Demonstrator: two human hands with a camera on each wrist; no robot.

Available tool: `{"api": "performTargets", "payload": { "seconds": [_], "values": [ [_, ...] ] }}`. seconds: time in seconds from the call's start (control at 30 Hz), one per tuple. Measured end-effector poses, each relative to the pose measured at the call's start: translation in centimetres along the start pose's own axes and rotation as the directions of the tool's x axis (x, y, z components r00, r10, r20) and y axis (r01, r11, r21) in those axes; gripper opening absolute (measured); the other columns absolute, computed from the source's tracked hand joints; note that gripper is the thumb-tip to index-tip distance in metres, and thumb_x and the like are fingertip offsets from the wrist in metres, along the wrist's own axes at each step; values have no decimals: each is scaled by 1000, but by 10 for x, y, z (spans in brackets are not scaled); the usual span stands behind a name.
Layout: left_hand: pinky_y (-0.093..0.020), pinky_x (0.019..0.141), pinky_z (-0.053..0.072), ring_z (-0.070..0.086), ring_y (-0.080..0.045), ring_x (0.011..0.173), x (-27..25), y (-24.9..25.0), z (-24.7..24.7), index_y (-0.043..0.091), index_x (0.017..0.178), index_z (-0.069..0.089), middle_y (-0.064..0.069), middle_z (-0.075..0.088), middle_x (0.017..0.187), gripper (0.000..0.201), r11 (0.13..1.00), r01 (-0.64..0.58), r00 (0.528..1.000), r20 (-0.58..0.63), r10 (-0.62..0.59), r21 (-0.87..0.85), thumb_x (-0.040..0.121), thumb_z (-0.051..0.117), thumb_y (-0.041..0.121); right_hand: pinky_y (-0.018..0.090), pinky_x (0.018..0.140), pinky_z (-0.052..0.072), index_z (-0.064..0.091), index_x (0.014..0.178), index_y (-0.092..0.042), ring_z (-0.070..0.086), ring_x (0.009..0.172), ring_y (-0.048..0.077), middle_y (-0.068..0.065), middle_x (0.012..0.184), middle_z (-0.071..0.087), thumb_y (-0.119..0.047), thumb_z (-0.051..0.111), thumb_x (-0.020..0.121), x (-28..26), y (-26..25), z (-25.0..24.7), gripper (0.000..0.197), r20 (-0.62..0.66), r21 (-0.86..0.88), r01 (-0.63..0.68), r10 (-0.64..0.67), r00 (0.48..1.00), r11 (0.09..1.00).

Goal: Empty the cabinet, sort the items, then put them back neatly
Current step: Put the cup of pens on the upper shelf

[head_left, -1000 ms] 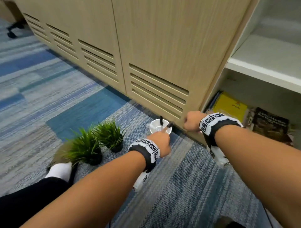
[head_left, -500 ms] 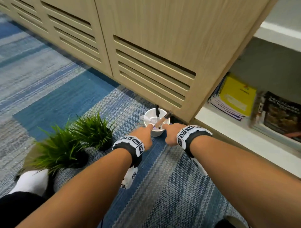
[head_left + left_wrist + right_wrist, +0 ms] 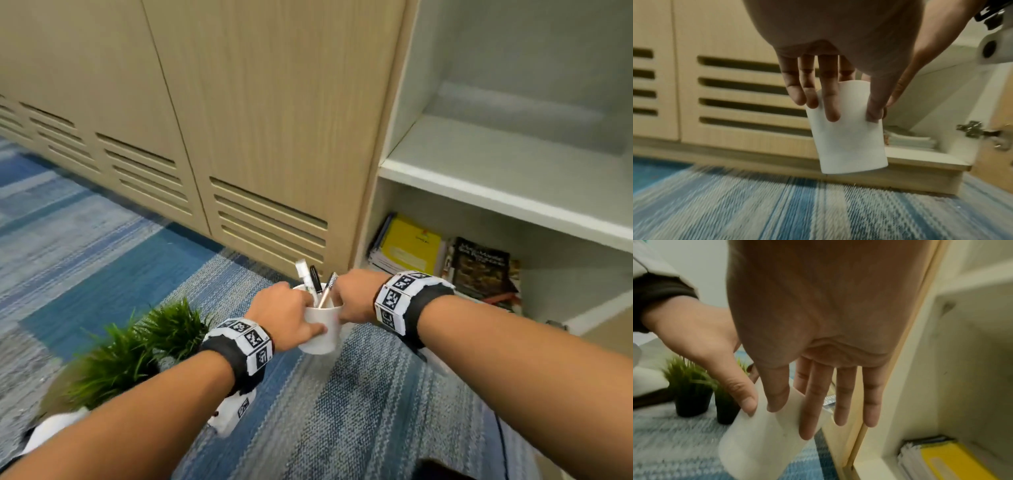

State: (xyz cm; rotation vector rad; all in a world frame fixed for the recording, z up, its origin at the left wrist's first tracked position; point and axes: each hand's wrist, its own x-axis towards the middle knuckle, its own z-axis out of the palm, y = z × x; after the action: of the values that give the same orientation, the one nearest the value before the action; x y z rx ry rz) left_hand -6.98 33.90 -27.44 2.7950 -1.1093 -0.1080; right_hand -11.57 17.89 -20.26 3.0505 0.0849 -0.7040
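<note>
The white cup with pens is hanging above the blue carpet, clear of it. The left hand is gripping it at 9 o'clock, and the right hand at 3 o'clock. Two small green plants are standing at 8 o'clock. Books are lying on the open cabinet's bottom shelf at 2 o'clock.
</note>
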Motion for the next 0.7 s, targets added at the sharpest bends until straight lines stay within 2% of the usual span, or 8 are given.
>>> {"api": "performTargets", "payload": {
  "seconds": [0.13,0.23,0.33,0.43,0.5,0.57,0.63,0.7],
  "values": [
    [-31,65,48,49,-16,74,-14,52,-70,27,92,68,3,55,74,49,992,-128,976,-176,130,23,77,54,72,29,67,47,73,94,-16,61,84,26,6,88,67,-47,64,84,-85,20,-49,34,-75,24,-78,80,994,997],
    [-26,53,36,41,-12,62,-19,96,-122,28,86,69,8,44,68,48,975,-223,907,-366,208,0,76,57,73,32,75,52,73,87,-21,64,85,20,-2,82,68,-58,67,80,-151,42,-90,37,-201,134,-162,187,962,978],
    [-24,54,30,40,-10,62,-13,135,-168,28,84,69,8,44,69,45,957,-290,832,-500,242,-20,74,62,71,31,72,48,72,83,-27,63,86,19,-6,80,65,-58,72,75,-206,61,-126,32,-339,223,-264,328,882,939],
    [-26,56,31,40,-14,67,5,176,-206,31,78,61,6,46,68,38,943,-331,771,-588,246,-40,73,64,68,29,69,41,68,81,-27,61,88,23,-1,88,66,-58,73,72,-244,80,-151,33,-465,251,-388,462,755,887],
    [-30,58,39,44,-17,75,28,200,-218,33,78,48,5,52,71,36,942,-333,778,-574,257,-30,78,59,67,29,69,42,69,88,-25,62,93,24,1,94,67,-58,72,73,-254,95,-159,37,-532,267,-470,535,656,841],
    [-34,64,47,53,-22,87,55,221,-221,31,87,48,3,59,83,34,946,-322,817,-514,262,-30,84,55,63,31,72,47,70,101,-24,65,100,26,4,103,69,-57,71,76,-254,111,-158,42,-574,289,-532,589,569,796],
    [-37,73,50,58,-26,97,82,242,-218,29,102,52,-3,61,95,29,951,-308,856,-446,262,-33,91,53,56,31,72,46,70,104,-21,67,100,27,6,106,70,-51,67,83,-247,128,-150,37,-575,304,-574,627,526,760],
    [-41,78,52,57,-28,106,103,261,-214,27,116,51,-7,62,104,31,954,-300,884,-380,272,-14,96,50,50,30,68,42,68,101,-18,67,99,27,6,106,70,-40,62,92,-237,148,-143,24,-555,302,-611,656,512,732]
  ]
}}
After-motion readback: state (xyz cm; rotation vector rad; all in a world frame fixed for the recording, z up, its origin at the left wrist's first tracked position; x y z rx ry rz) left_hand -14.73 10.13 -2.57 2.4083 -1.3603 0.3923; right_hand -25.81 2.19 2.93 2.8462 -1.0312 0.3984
